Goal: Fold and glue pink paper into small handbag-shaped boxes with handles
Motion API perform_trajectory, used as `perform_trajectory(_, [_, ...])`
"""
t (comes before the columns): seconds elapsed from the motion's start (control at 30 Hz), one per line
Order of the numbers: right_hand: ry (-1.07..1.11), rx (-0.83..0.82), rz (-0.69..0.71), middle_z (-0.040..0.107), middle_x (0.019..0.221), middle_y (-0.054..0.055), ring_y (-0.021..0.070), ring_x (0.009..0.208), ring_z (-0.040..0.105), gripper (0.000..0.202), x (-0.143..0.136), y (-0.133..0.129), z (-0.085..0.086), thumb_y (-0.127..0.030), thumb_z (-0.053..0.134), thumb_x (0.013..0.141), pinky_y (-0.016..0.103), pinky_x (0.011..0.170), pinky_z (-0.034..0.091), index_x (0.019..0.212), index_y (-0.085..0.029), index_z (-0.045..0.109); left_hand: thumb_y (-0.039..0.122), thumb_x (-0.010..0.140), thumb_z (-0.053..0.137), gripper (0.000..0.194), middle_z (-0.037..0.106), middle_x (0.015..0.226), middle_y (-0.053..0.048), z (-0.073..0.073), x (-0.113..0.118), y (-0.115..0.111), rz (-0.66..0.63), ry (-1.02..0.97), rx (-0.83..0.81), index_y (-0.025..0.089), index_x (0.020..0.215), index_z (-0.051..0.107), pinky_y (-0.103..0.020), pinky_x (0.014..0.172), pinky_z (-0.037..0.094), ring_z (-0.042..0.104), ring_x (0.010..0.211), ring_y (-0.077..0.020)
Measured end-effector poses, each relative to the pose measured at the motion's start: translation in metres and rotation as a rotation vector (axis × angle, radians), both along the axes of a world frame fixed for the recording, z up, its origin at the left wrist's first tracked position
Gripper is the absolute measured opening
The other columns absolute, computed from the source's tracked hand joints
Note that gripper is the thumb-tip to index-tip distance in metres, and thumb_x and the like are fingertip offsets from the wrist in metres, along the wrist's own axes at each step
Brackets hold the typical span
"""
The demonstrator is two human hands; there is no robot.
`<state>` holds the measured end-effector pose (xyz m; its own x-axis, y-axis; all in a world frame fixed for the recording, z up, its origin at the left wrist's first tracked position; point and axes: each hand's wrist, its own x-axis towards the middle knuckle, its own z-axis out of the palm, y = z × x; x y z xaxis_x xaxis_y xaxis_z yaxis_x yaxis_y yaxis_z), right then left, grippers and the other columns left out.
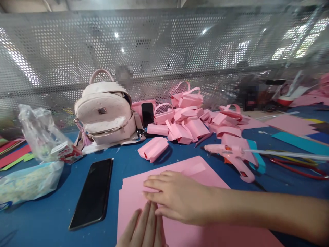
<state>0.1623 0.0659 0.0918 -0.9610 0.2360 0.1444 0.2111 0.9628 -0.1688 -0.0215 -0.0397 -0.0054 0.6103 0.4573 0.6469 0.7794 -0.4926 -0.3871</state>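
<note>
Both hands lie flat on the pink sheet (180, 168) at lower centre of the frame. The right hand (177, 199) enters from the right edge and presses palm-down, fingers extended toward the left; its grip is open and flat, holding nothing. The left hand (145, 228) rises from the bottom edge, fingers straight and together, their tips just beneath the right hand's fingers; its grip is likewise open, pressing only. The sheet rests on the blue counter (51, 223) and appears to be the top of a small stack, since offset edges show along its left side. A phone (94, 192) lies face-up just left of the sheet, apart from it. A glue gun (231, 154) lies to the upper right of the sheet, its nozzle pointing left; whether it is hot cannot be told. A folded pink piece (153, 148) lies above the sheet, and a heap of finished pink pieces (187, 118) sits behind it. A pink backpack (106, 111) stands at upper left, with plastic bags (33, 161) along the left edge. Risk assessment: uneven pressure between the two hands could let the top sheet slide over the one beneath, giving a skewed crease. A sweep of the right forearm could strike the glue gun. A leftward slide of the sheet could push against the phone.
</note>
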Motion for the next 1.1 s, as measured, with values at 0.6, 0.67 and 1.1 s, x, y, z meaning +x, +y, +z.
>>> perform_trajectory(0.6, [0.025, -0.148, -0.371, 0.070, 0.092, 0.003, 0.0179, 0.088, 0.063, 0.013, 0.045, 0.020, -0.001, -0.013, 0.061, 0.095, 0.029, 0.077, 0.046, 0.090, -0.019, 0.072, 0.009, 0.080, 0.047, 0.053, 0.055, 0.144, -0.018, 0.058, -0.006, 0.029, -0.122, 0.092, -0.469, 0.006, 0.133, 0.052, -0.049, 0.099, 0.057, 0.062, 0.124, -0.0308])
perform_trajectory(0.67, [0.050, -0.108, -0.303, 0.071, 0.095, 0.003, 0.0181, 0.089, 0.063, 0.017, 0.047, 0.018, -0.005, -0.013, 0.057, 0.097, 0.029, 0.078, 0.046, 0.093, -0.020, 0.073, 0.010, 0.081, 0.048, 0.059, 0.054, 0.146, -0.016, 0.061, -0.008, 0.031, -0.147, 0.128, -0.512, 0.006, 0.140, 0.048, -0.052, 0.105, 0.052, 0.059, 0.128, -0.0301])
perform_trajectory(1.1, [0.048, 0.328, -0.315, 0.073, 0.098, 0.005, 0.0245, 0.090, 0.062, 0.014, 0.078, 0.002, -0.019, -0.028, 0.064, 0.093, 0.039, 0.078, 0.045, 0.096, -0.018, 0.072, 0.011, 0.078, 0.050, 0.059, 0.063, 0.138, -0.010, 0.073, -0.007, 0.040, -0.229, 0.229, -0.423, 0.005, 0.137, 0.055, -0.049, 0.120, -0.017, 0.059, 0.129, -0.0251])
